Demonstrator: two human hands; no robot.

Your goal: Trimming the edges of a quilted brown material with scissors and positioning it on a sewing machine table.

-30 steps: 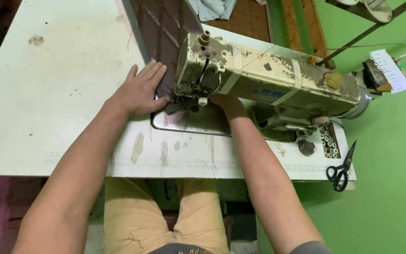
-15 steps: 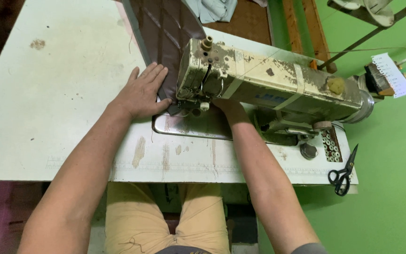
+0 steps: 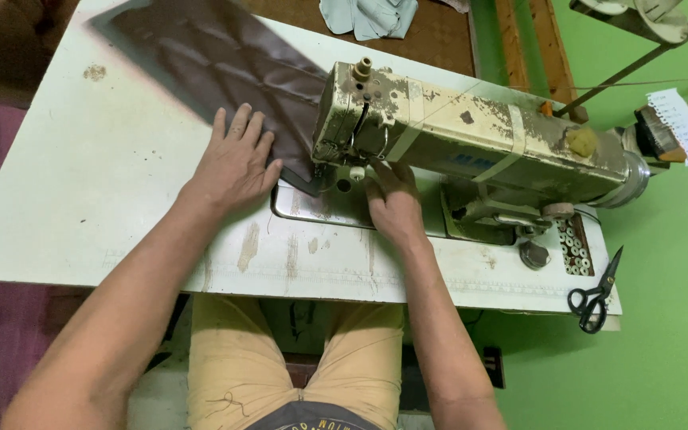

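The left hand (image 3: 236,166) lies flat, palm down, its fingers (image 3: 240,126) spread slightly and pressed onto the near edge of a dark brown fabric panel (image 3: 209,60); it grips nothing, only weighs the cloth against the table. The right hand (image 3: 392,203) rests on the metal bed plate (image 3: 324,209) just under the head of the sewing machine (image 3: 471,143), its fingers (image 3: 380,173) stretched forward and loosely together toward the needle area, closed on nothing. Whether their tips touch the cloth cannot be told, since the machine head hides that spot.

To the right of the machine's base, a small open tray (image 3: 573,243) set in the tabletop holds a cluster of small round bobbins, packed close together. A round metal disc (image 3: 533,255) sits just beside it.

Black-handled scissors (image 3: 595,291) lie at the table's right edge, well apart from both hands. The worn cream machine, its paint chipped and patched with tape, stands between the camera and the far corner of the cloth. A pale blue-grey cloth (image 3: 368,16) lies beyond the table.

The brown panel is smooth and faintly glossy, with stitched lines across it. It stretches diagonally over the white table (image 3: 65,175) from the far left corner down to the needle.
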